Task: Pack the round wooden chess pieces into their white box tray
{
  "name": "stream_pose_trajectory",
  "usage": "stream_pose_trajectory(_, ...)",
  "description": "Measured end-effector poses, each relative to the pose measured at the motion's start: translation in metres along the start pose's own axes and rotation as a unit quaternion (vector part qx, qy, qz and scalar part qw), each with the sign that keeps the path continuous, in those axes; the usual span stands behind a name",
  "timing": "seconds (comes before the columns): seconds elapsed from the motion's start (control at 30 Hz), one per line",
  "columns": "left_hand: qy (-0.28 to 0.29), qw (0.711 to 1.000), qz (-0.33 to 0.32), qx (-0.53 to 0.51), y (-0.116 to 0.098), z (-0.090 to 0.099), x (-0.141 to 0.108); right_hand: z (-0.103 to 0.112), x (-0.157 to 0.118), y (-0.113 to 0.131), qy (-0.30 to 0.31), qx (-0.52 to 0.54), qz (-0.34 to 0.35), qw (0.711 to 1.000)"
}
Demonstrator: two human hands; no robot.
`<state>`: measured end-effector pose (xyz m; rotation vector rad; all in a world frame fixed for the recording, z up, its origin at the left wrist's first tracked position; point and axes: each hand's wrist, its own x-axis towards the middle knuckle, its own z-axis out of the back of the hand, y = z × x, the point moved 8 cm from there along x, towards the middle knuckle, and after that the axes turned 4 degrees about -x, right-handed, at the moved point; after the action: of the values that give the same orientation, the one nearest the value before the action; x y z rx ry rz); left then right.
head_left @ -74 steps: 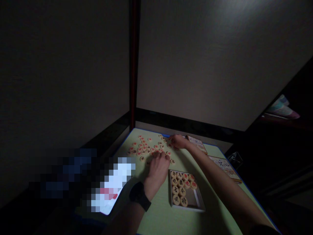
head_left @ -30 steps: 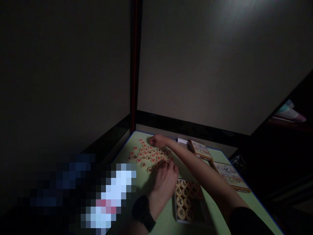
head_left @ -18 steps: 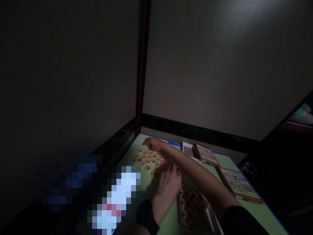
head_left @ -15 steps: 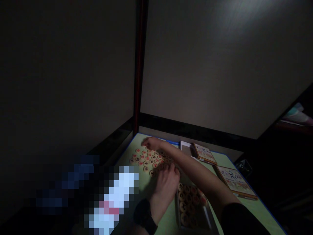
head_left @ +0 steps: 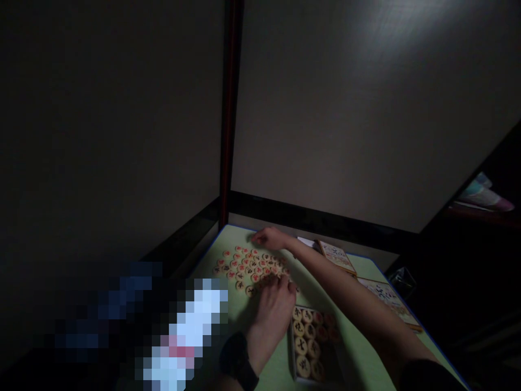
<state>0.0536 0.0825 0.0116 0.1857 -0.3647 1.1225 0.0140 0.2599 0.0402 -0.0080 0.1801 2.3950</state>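
Loose xiangqi pieces (head_left: pixel 249 265), round and pale with red or black characters, lie face up in a cluster on the green table (head_left: pixel 280 374). My left hand (head_left: pixel 275 298), with a dark watch on its wrist, rests at the near right edge of the cluster. Its fingers are bent over the pieces there, and the fingertips are partly hidden. Beyond the far side of the cluster is my right hand (head_left: pixel 269 238), reaching across from the right. Its fingers are loosely bent, one pointing left, and no piece shows in it. Below my left hand stands an open box (head_left: pixel 292 353) holding pieces in rows.
Two flat boxes with printed lids, one box (head_left: pixel 336 256) farther back and the other box (head_left: pixel 388 301) nearer, lie along the right side. A white tray (head_left: pixel 307 242) sits partly behind my right arm. Walls meet behind the table's far corner. A pixelated patch covers the lower left.
My right hand has moved right and away from the far left pieces, uncovering some red ones. My left hand stays over the near right pieces. The view has shifted slightly.
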Motion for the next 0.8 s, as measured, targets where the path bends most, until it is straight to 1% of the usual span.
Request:
stream_pose_trajectory(0.13,-0.015,1.0,-0.004,-0.009,-0.003,-0.001,-0.001,-0.007,-0.026,-0.025,0.029,-0.014,-0.039,0.999)
stream_pose_trajectory(0.2,-0.009,1.0,-0.001,-0.019,-0.002,-0.002,0.0,-0.011,-0.039,-0.033,0.048,-0.02,-0.056,0.997)
stream_pose_trajectory(0.3,0.009,0.999,0.006,-0.035,-0.001,-0.001,0.003,-0.015,-0.055,-0.039,0.074,-0.027,-0.073,0.994)
stream_pose_trajectory(0.4,0.008,0.999,0.005,-0.034,-0.001,0.003,0.003,-0.017,-0.065,-0.037,0.088,-0.04,-0.079,0.992)
stream_pose_trajectory(0.5,-0.001,1.0,-0.001,-0.026,-0.002,0.005,0.002,-0.02,-0.069,-0.033,0.084,-0.056,-0.084,0.991)
stream_pose_trajectory(0.63,0.003,1.0,0.002,-0.024,-0.002,0.006,0.001,-0.022,-0.067,-0.033,0.073,-0.075,-0.097,0.99)
stream_pose_trajectory(0.73,-0.005,1.0,0.002,-0.024,-0.001,0.007,0.001,-0.014,-0.064,-0.034,0.052,-0.083,-0.103,0.99)
stream_pose_trajectory(0.8,-0.014,1.0,0.006,-0.025,-0.001,0.007,0.001,-0.006,-0.057,-0.027,0.028,-0.081,-0.09,0.992)
